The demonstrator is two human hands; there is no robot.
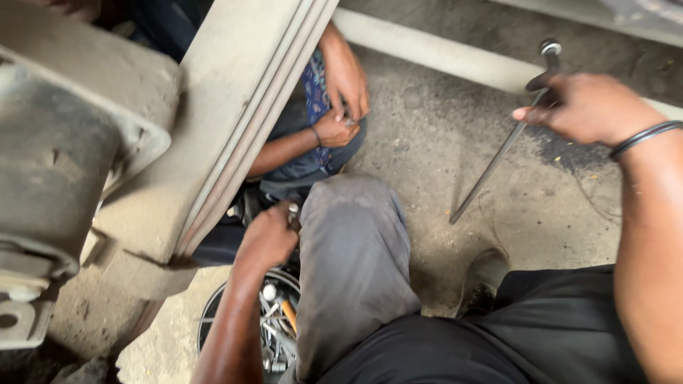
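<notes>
Grey steel, long and thin: a metal rod with a ringed top end (501, 146), clamped near that top in the right hand (587, 107), fingers curled shut around it, shaft slanting down and left from the fist to a tip just above the stained concrete floor (441, 135).

Nearest the camera, a round black tub of mixed metal tools (274, 331) low in view, beside the grey-trousered knee (352, 242). Just above the tub, the left hand (269, 238), closed on a small metal piece (292, 215) poking out past the knuckles; kind of piece too blurred to tell.

Farther off, a co-worker's two hands (341, 107) touching each other, under the edge of a slanted pale-grey metal beam (242, 114). Beyond, a pale pipe (441, 53) across the floor.
</notes>
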